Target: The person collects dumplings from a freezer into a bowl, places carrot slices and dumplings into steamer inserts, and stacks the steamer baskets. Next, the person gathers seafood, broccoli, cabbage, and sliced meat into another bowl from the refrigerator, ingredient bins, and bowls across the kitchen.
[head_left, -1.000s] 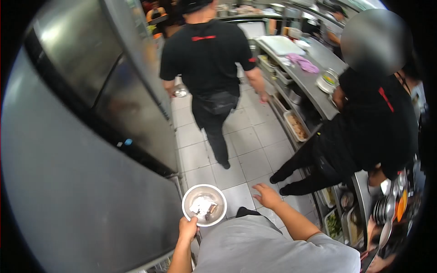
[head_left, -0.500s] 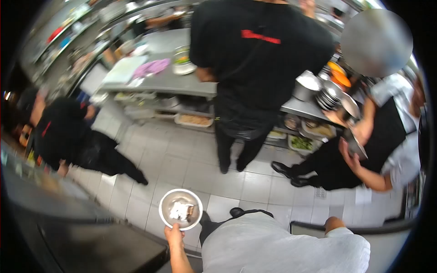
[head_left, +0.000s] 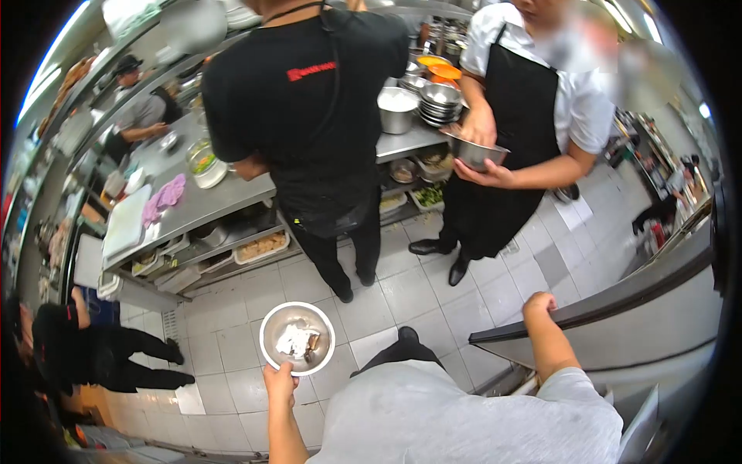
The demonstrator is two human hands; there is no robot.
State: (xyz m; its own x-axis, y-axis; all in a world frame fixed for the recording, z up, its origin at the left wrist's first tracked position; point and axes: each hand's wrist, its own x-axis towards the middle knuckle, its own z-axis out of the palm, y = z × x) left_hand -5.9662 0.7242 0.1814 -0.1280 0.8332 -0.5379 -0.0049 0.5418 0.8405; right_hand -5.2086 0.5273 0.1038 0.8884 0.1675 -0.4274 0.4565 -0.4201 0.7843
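My left hand (head_left: 281, 382) grips the near rim of a round metal bowl (head_left: 328, 349), thumb over the edge. White powder or paste (head_left: 295, 340) and a few brown pieces (head_left: 312, 343) lie at its bottom. The bowl is held out level above the tiled floor. On the right, my right hand (head_left: 539, 303) is closed at the dark upper edge of a door (head_left: 610, 303), with the arm reaching across it. The undersides of the fingers are hidden.
A co-worker in a black apron (head_left: 525, 116) holds a metal pan (head_left: 473, 151) ahead. Another in a black shirt (head_left: 301, 116) stands at the steel counter (head_left: 224, 203). At left a third person (head_left: 100, 348) stands. Stacked bowls (head_left: 439, 104) and a pot (head_left: 396, 112) occupy the counter.
The view has turned to the right. My right hand has come up to the door's edge, while the bowl stays in my left hand. The aproned co-worker's hand has moved into the pan.
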